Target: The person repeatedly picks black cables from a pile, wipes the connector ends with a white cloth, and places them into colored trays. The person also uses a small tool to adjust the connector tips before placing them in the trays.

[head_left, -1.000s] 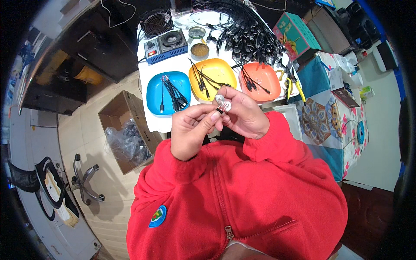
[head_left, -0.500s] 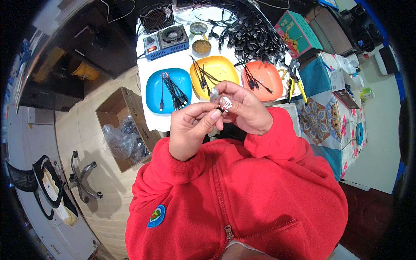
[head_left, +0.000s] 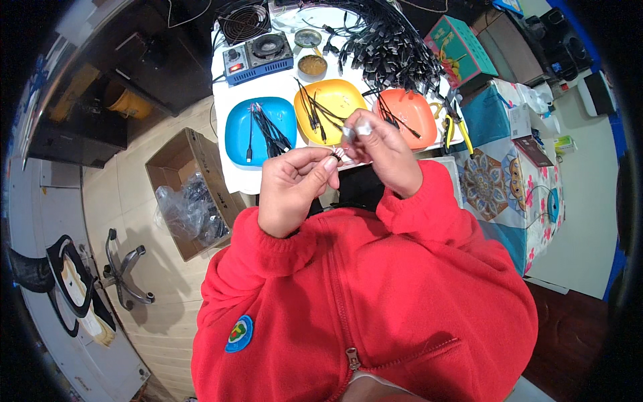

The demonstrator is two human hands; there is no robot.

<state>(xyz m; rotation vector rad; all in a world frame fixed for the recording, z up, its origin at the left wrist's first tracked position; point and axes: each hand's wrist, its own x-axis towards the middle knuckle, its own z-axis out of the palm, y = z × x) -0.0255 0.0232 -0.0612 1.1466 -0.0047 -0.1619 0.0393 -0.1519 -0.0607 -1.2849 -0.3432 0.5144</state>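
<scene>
Between the thumb and fingers of my left hand (head_left: pixel 295 187) is pinched a cable end (head_left: pixel 337 155), dark with thin light and reddish wires fanning out of it. Most of that cable is hidden by the hand. Just to its right and a little higher, my right hand (head_left: pixel 388 154) is apart from the cable. Silvery-white coverings wrap its thumb and finger tips, and motion blurs them. Beyond the hands, short black cables lie in a blue tray (head_left: pixel 236 137), a yellow tray (head_left: pixel 348 90) and an orange tray (head_left: pixel 422 110).
A blue soldering-type heater unit (head_left: pixel 258 59), a fan (head_left: pixel 244 25), a tin of brownish paste (head_left: pixel 312 65) and a heap of black cables (head_left: pixel 392 50) stand farther back. Yellow-handled pliers (head_left: pixel 459 127) lie right. A carton (head_left: pixel 191 194) with plastic bags sits on the floor.
My right hand has pulled away from the cable end, up and to the right. My left hand keeps its pinch on the cable with little movement.
</scene>
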